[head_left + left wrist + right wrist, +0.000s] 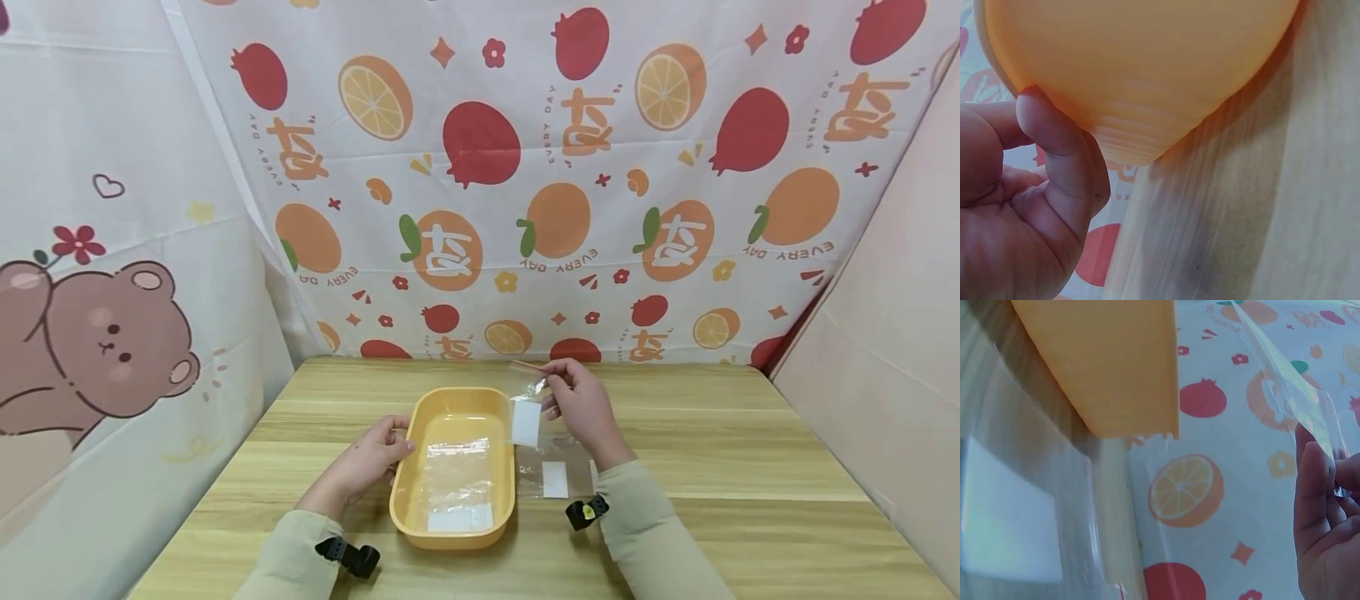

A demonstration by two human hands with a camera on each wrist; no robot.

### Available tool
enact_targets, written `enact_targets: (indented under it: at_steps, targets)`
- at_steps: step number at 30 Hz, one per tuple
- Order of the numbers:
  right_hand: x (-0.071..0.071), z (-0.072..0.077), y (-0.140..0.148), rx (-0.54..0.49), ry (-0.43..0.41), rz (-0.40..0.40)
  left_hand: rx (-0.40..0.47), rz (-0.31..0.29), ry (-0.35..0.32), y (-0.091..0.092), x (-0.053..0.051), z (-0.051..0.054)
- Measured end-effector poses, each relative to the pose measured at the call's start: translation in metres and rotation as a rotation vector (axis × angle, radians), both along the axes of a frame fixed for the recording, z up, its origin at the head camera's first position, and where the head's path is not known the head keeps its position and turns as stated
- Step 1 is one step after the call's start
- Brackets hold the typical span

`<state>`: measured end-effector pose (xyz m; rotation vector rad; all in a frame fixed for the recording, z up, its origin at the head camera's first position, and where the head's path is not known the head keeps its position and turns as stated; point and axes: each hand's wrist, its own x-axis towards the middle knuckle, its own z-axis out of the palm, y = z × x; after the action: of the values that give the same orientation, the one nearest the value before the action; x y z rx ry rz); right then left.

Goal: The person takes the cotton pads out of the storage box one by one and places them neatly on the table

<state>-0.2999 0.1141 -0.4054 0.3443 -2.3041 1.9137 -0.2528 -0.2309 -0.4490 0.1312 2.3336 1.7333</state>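
A yellow plastic tray [450,542] stands at the middle of the table. My left hand [360,465] holds its left rim; in the left wrist view the bent fingers [1063,150] grip the edge. Inside the tray lies a clear zip bag [457,475] with a white label panel. With thumb and fingers, my right hand [588,412] pinches the top of another clear zip bag [527,423], which hangs beside the tray's right rim. The right wrist view also shows this raised bag [1291,387] in the fingertips.
More clear bag material with a white label [555,480] lies on the table right of the tray, under my right wrist. The wooden table [720,467] ends at a fruit-print cloth [480,242] behind. Cloth walls stand at both sides.
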Motion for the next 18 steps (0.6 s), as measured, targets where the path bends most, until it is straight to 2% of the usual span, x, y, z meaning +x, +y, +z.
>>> enact_targets:
  at_steps: [18]
  targets:
    - [0.0,-0.001,0.059,0.111,-0.047,-0.068,-0.011,0.014,-0.004,0.001,0.0,0.001]
